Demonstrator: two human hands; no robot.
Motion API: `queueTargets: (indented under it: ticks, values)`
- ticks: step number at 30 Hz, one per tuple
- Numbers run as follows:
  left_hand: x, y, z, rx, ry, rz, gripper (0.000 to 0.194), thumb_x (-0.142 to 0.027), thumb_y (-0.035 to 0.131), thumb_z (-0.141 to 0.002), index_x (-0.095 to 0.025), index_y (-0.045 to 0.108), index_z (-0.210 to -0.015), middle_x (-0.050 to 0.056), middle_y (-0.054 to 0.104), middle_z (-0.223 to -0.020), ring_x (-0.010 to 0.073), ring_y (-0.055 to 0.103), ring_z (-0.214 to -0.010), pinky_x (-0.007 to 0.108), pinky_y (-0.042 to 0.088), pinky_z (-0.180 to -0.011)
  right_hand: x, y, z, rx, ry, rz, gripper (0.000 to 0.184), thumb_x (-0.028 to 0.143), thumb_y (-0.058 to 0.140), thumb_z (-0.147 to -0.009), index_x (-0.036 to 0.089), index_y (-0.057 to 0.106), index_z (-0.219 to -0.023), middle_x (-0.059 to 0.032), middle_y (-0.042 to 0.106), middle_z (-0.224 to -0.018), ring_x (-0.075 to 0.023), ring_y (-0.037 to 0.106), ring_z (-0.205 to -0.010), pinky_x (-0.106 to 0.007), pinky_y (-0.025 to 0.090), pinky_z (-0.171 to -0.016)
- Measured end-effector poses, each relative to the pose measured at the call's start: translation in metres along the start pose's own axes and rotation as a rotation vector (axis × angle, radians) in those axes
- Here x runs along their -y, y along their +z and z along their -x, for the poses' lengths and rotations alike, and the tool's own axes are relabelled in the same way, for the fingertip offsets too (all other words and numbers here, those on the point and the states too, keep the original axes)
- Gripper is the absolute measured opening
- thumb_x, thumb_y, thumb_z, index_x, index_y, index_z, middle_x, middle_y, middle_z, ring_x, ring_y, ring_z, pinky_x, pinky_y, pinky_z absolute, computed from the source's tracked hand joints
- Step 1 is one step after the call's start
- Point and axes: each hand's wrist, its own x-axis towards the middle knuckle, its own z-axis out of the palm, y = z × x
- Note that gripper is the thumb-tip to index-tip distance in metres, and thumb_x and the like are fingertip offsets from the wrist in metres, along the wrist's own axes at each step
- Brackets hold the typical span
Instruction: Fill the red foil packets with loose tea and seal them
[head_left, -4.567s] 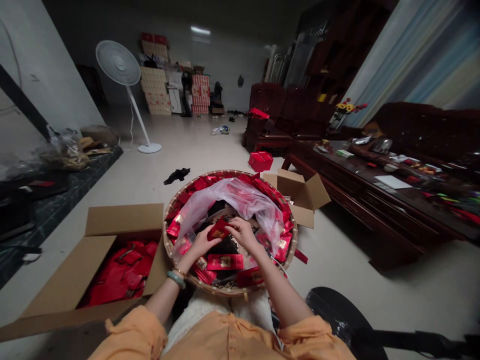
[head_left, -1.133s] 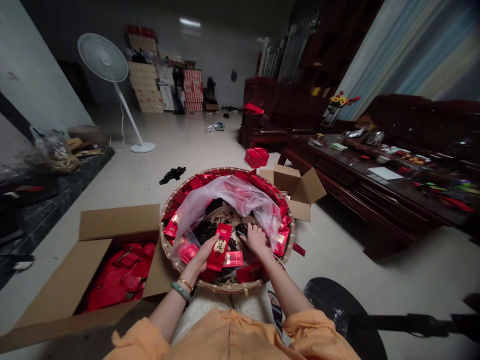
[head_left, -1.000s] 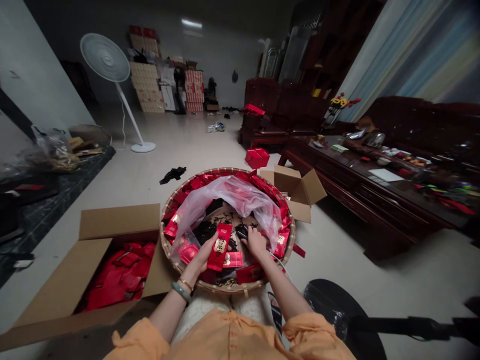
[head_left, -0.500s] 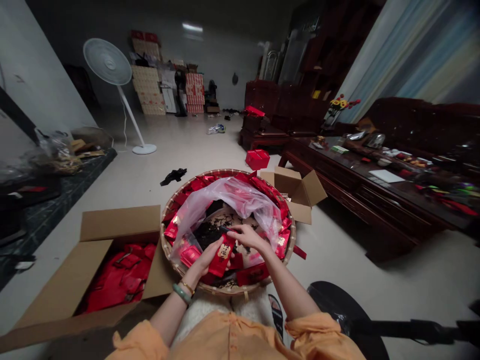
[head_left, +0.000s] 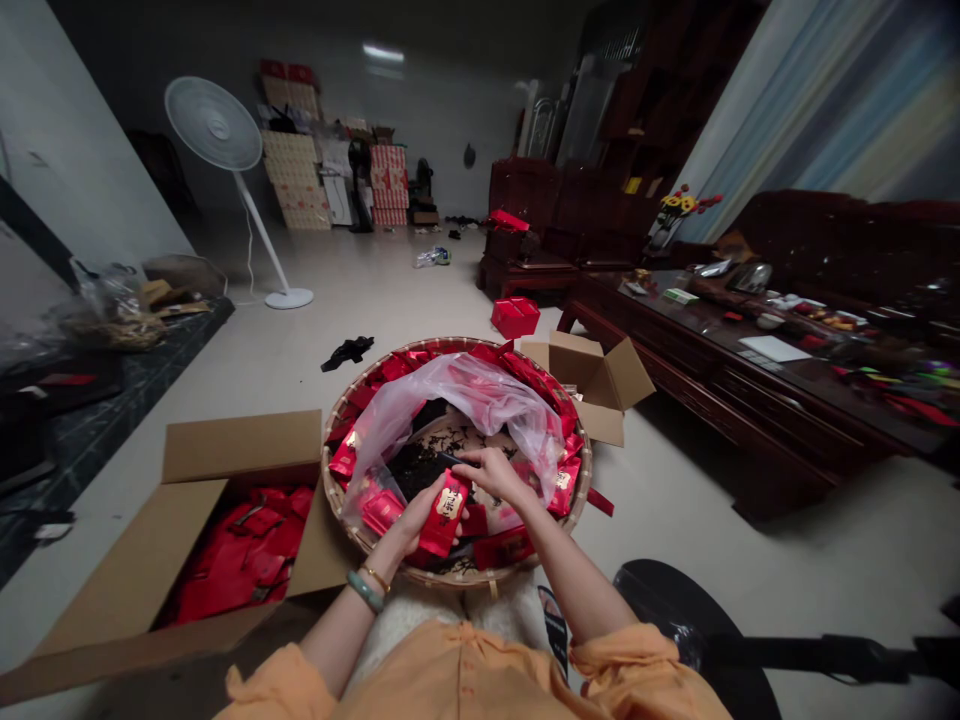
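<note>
My left hand (head_left: 414, 522) is wrapped round a red foil packet (head_left: 443, 513) with a gold label, tilted up over the near side of a round woven bamboo basket (head_left: 587, 478). Just right of the packet's top, my right hand (head_left: 489, 474) pinches a slim dark object (head_left: 448, 459) whose kind I cannot make out. Dark loose leaves (head_left: 411, 468), resembling tea, lie in the basket beyond my hands. A clear plastic bag (head_left: 469, 378) is bunched around them, and several more red packets (head_left: 381, 508) line the basket's edge.
An open carton (head_left: 196, 450) full of red packets stands at my left. Another open carton (head_left: 600, 380) sits right of the basket, near a long dark wooden table (head_left: 667, 335). A black round base (head_left: 667, 610) is near my right elbow. A white fan (head_left: 217, 125) stands farther off.
The red packet has turned slightly, so its label faces up more. Both hands stay in almost the same place.
</note>
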Motion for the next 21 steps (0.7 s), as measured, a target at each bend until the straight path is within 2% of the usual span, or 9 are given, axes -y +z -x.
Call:
queueTargets:
  ticks: [6, 13, 21]
  values:
    - [0.003, -0.005, -0.003, 0.011, -0.011, 0.057, 0.062, -0.066, 0.041, -0.079, -0.009, 0.062, -0.089, 0.011, 0.068, -0.063, 0.0184, 0.063, -0.047, 0.027, 0.051, -0.042, 0.001, 0.003, 0.001, -0.035, 0.005, 0.047, 0.030, 0.043, 0.054, -0.081, 0.020, 0.072, -0.090, -0.0027, 0.071, -0.080, -0.0174, 0.060, -0.072, -0.021, 0.039, -0.063]
    - [-0.003, 0.003, 0.005, -0.008, -0.019, 0.069, 0.059, -0.064, 0.041, -0.081, -0.009, 0.062, -0.088, 0.011, 0.068, -0.063, 0.0169, 0.062, -0.045, 0.026, 0.051, -0.042, 0.002, 0.002, 0.003, -0.019, -0.008, 0.044, 0.030, 0.043, 0.053, -0.081, 0.021, 0.071, -0.091, -0.0016, 0.071, -0.081, -0.0180, 0.061, -0.075, -0.022, 0.040, -0.066]
    - [-0.007, 0.006, 0.011, -0.002, -0.051, 0.053, 0.061, -0.066, 0.040, -0.079, -0.009, 0.063, -0.088, 0.010, 0.068, -0.060, 0.0178, 0.062, -0.046, 0.027, 0.051, -0.044, 0.003, 0.000, 0.004, -0.041, 0.028, -0.082, 0.034, 0.045, 0.054, -0.079, 0.020, 0.070, -0.095, -0.0031, 0.070, -0.081, -0.0170, 0.060, -0.070, -0.024, 0.042, -0.063]
